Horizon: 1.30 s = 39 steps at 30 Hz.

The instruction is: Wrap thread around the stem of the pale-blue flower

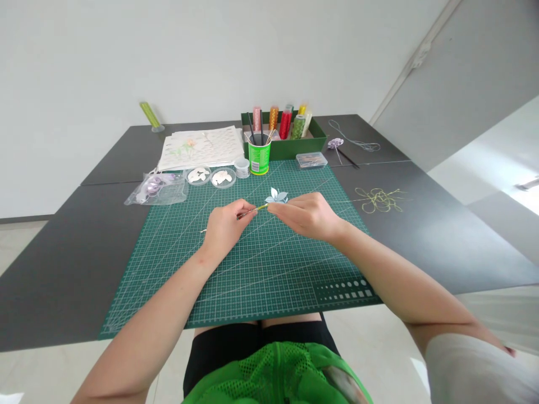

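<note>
A pale blue handmade flower (275, 196) with pointed petals rises just behind the fingers of my right hand (309, 215). Its thin stem (261, 207) is green near the flower and runs level to the left, above the cutting mat. My left hand (227, 224) pinches the far end of that stem between thumb and fingers. Closed at the stem near the flower, my right hand covers part of the bloom. A fine thread seems to run from there to a loose tangle of yellow-green thread (379, 200) on the right of the table.
On the green cutting mat (252, 269) stand a green tin (259, 156) of tools, dishes of white petals (223, 178) and a clear box (311, 161). Behind are a tray (290, 149) of thread spools and paper sheets (210, 147). A plastic bag (158, 189) lies left, a purple flower (336, 143) right.
</note>
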Motion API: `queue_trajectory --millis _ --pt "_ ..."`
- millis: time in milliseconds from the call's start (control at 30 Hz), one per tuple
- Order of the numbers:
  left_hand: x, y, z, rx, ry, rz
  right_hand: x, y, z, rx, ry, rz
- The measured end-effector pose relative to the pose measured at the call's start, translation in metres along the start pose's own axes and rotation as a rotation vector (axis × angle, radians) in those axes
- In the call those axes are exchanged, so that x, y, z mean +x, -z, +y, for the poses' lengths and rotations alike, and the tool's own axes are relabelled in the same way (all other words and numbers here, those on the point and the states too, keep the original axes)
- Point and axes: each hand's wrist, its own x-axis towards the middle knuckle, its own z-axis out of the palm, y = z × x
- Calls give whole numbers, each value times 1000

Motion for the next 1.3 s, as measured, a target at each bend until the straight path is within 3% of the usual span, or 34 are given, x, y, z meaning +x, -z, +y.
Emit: queue_trajectory --millis 600,1300 --pt "-9 -7 8 -73 -104 -267 -3 3 13 97 -163 -52" --pt "-15 -8 14 -122 -131 -362 -3 -6 31 328 -334 -153"
